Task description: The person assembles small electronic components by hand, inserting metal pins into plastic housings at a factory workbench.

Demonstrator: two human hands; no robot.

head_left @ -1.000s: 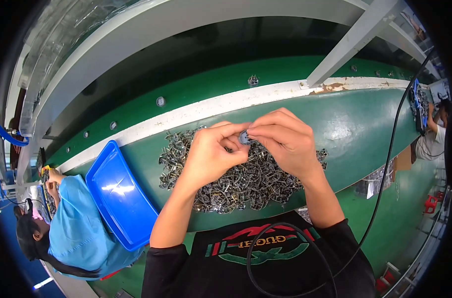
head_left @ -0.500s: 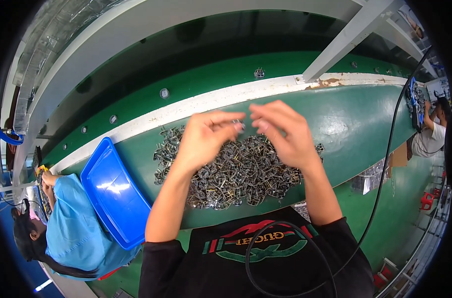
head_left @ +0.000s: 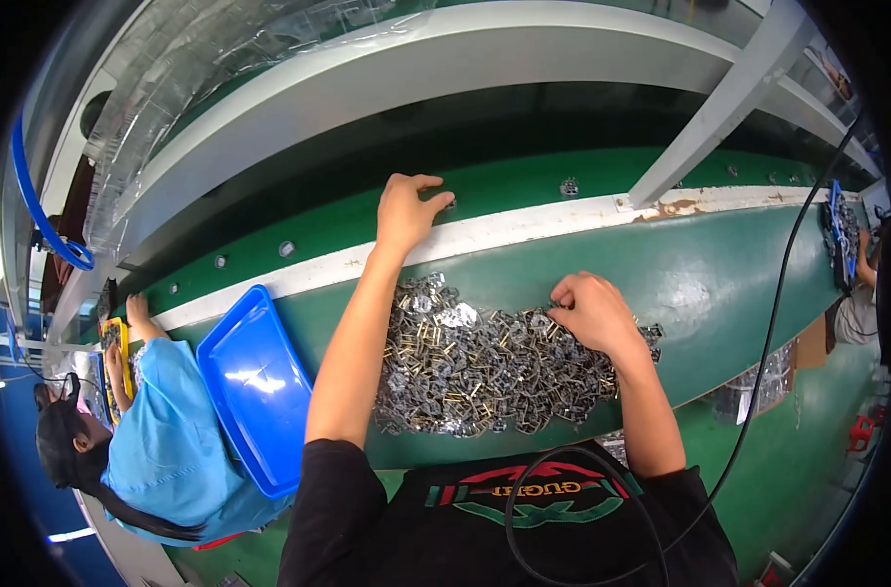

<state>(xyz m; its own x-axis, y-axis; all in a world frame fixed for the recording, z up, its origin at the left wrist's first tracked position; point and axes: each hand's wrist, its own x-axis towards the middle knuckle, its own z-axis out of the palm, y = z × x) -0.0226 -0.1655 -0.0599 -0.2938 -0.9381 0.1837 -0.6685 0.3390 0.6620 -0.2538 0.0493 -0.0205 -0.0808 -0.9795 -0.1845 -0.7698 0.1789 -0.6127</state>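
Observation:
My left hand (head_left: 406,213) reaches over the green belt beyond the white rail, thumb and forefinger apart. Just by the thumb tip is a small metal-and-black component (head_left: 450,203); it appears to rest on the belt. My right hand (head_left: 596,313) is at the far right edge of a heap of small components with metal pins (head_left: 485,377), which lies on the green table (head_left: 675,293). Its fingers are bent together at the heap, and what they pinch is too small to name.
A blue tray (head_left: 260,391) stands left of the heap. Single components, such as one (head_left: 286,249), sit spaced along the belt. The white rail (head_left: 524,216) and a slanted grey post (head_left: 719,108) border the belt. A black cable (head_left: 773,293) hangs at right. A co-worker (head_left: 177,430) sits at left.
My left hand has gone from above the heap, where it held a small component, out over the belt, and its fingers have parted. My right hand has lowered to the heap. The view has shifted.

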